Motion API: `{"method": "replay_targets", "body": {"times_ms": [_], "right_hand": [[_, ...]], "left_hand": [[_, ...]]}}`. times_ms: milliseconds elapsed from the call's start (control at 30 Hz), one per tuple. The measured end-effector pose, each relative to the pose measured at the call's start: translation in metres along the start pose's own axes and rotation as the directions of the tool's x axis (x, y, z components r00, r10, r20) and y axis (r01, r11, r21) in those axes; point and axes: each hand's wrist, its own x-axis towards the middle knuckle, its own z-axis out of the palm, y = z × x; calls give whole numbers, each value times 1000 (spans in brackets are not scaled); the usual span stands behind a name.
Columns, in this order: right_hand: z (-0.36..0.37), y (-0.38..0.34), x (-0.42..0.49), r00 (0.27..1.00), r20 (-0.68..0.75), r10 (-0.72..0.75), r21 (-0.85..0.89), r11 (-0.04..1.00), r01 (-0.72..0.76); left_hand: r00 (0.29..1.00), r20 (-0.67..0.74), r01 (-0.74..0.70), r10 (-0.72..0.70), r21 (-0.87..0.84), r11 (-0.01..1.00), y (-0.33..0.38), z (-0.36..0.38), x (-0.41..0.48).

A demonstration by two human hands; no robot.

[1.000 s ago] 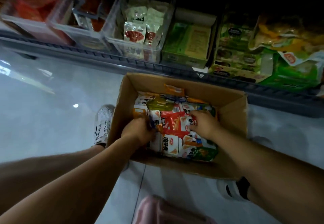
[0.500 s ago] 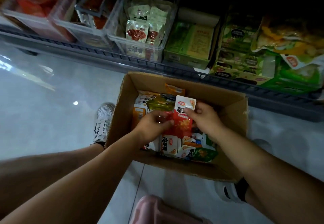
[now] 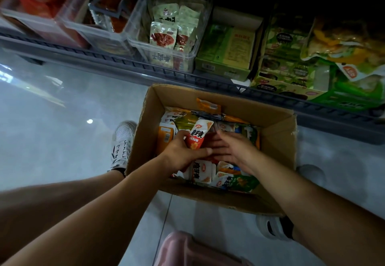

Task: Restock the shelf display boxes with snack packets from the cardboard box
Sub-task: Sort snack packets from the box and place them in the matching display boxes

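An open cardboard box (image 3: 277, 140) stands on the floor below the shelf, filled with several snack packets in red, orange, green and white. My left hand (image 3: 181, 153) grips a red-and-white snack packet (image 3: 198, 134), which stands upright above the pile. My right hand (image 3: 231, 149) lies beside it with fingers stretched flat over the packets in the box, pointing toward the left hand. On the shelf above stand a clear display box (image 3: 179, 34) with white-and-red packets and a green display box (image 3: 227, 51).
Clear bins with red packets (image 3: 62, 11) sit at the shelf's left, green cartons and bags (image 3: 312, 57) at its right. A dark shelf rail (image 3: 125, 65) runs along the front. My shoes (image 3: 123, 142) flank the box on the pale tiled floor.
The red-and-white packet came up out of the pile, first held by both hands. Now the left hand alone holds it, and the right hand has let go and flattened over the packets.
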Motion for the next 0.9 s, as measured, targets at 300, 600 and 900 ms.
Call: {"method": "replay_targets", "body": {"times_ms": [300,600,900], "right_hand": [[-18,20,41,928,-279,-245,-582,812,39],[0,16,53,851,-494,-176,-313,950,15],[16,15,56,848,-509,-149,-495,857,-147]], "left_hand": [[962,-211,117,-174,-259,959,-10,-8,5],[951,-255,111,-176,-251,962,-15,-12,10],[949,-242,129,-204,-294,947,-19,-15,8]]}}
